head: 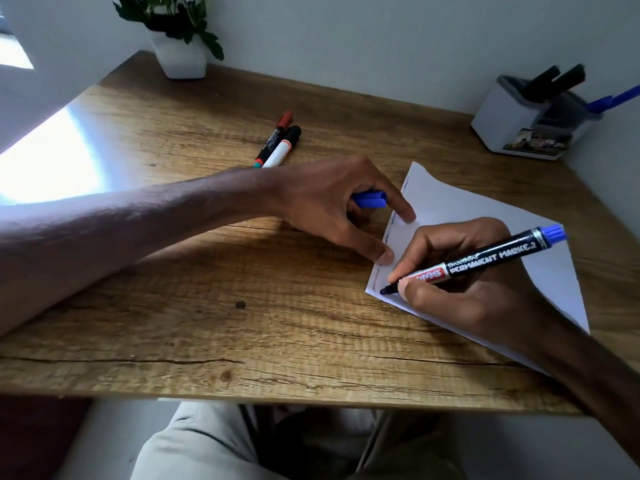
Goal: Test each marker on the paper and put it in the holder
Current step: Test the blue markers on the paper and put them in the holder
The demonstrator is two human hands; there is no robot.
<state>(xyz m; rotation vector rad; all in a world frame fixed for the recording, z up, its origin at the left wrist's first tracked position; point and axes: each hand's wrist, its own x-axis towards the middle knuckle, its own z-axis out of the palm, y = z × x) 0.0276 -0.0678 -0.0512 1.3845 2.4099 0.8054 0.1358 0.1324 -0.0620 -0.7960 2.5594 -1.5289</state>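
The blue permanent marker is pinched in the right hand, its tip touching the paper at the sheet's 8 o'clock corner. The left hand curls around the blue cap, fingertips pressing the paper's edge. Two capped markers lie at 11 o'clock on the wooden desk; the holder stands at 2 o'clock.
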